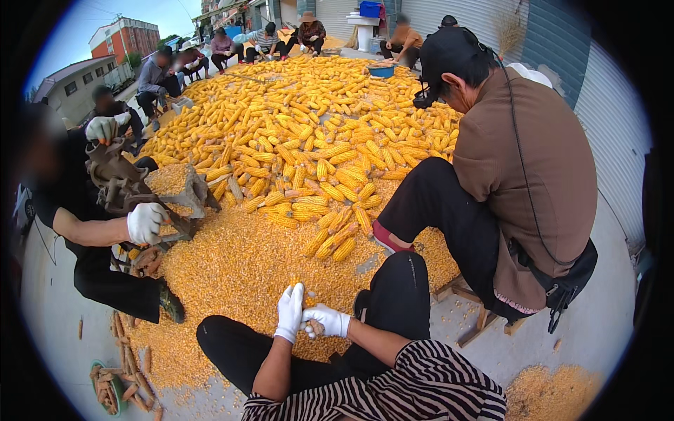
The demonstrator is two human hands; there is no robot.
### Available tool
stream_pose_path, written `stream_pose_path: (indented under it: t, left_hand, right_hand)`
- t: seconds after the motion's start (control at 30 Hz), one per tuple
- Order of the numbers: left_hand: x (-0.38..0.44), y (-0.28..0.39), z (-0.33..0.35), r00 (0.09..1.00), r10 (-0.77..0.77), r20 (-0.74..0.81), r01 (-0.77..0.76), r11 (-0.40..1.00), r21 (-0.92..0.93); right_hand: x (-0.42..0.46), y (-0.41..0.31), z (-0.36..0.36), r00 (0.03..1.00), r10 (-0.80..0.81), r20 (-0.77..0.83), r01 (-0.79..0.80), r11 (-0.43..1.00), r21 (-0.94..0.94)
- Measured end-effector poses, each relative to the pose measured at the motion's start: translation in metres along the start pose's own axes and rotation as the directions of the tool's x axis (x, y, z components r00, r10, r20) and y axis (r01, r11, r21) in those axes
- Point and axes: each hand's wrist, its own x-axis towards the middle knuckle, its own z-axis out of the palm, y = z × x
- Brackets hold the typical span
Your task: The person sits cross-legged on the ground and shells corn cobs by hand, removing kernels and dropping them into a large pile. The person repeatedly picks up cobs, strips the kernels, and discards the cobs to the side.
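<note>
White gloves cover both my hands, which meet above the loose corn kernels (226, 268) between my knees. My left hand (290, 310) is closed around a partly hidden ear of corn whose yellow kernels (295, 281) show above the fingers. Against it, my right hand (327, 320) grips a pale, bare corncob (316, 329) that pokes out below its fingers; whether this is the same ear cannot be told. Whole yellow ears of corn (337, 242) lie just beyond on the kernels, at the edge of a large heap.
A person in a brown jacket (532, 158) sits close at right on a wooden stool (482, 316). At left, a co-worker's gloved hands rest on a metal hand-cranked device (118, 176). Stripped cobs (129, 363) lie by a green basin (120, 394). Several people sit around the heap.
</note>
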Motion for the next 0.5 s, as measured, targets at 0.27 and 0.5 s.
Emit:
stream_pose_path:
  t: [0.27, 0.5]
  left_hand:
    - [-0.007, -0.006, -0.004, 0.999, 0.027, -0.034, -0.023, 0.994, 0.107]
    - [-0.007, -0.018, -0.007, 0.996, 0.081, -0.040, -0.075, 0.986, 0.148]
  right_hand:
    - [0.007, 0.018, -0.009, 1.000, -0.001, 0.025, -0.002, 0.995, 0.101]
    - [0.010, 0.027, -0.008, 0.999, -0.014, 0.047, 0.007, 0.991, 0.134]
